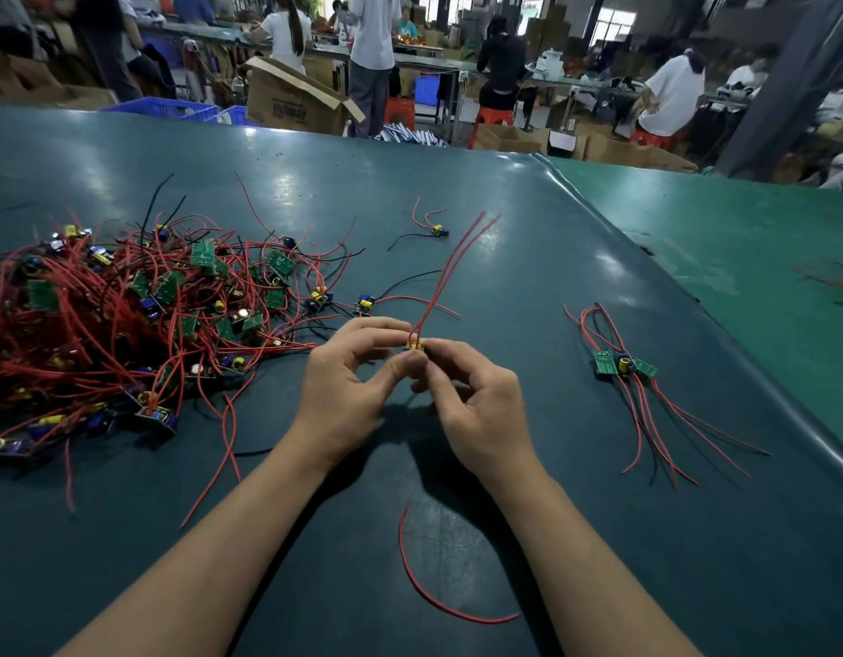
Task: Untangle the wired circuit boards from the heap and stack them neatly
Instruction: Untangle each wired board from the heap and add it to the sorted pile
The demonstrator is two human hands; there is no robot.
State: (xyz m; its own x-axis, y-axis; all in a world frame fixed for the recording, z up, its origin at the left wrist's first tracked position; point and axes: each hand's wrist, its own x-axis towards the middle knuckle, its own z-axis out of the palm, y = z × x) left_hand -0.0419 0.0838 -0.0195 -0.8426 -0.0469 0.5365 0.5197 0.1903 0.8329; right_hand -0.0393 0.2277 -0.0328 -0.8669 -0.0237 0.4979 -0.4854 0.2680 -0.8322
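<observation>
Both hands meet over the middle of the desk (528,230), pinching one small circuit board (415,346) between them. The left hand (348,377) grips it from the left with thumb and curled fingers; the right hand (471,395) grips it from the right the same way. The board sits at the fingertips, and its red wires (450,267) rise from it and run up and away to the right, clear of everything else as far as I can see.

What the coming move turns on is the small stack (623,365) of sorted boards. It lies on the desk to the right of the hands, apart from them, at about the same depth. Its boards lie side by side, and their wires trail toward the near edge and to the right. The right hand is plainly the nearer one, so it would likely carry the board over. I judge the held board's wires point the opposite way from those of the stack, so the board needs turning before it is laid down.

The heap (116,315) of tangled boards lies to the left, nearer the left hand. A few single boards lie loose between heap and hands, and a stray red wire (438,595) lies on the desk near the forearms.
</observation>
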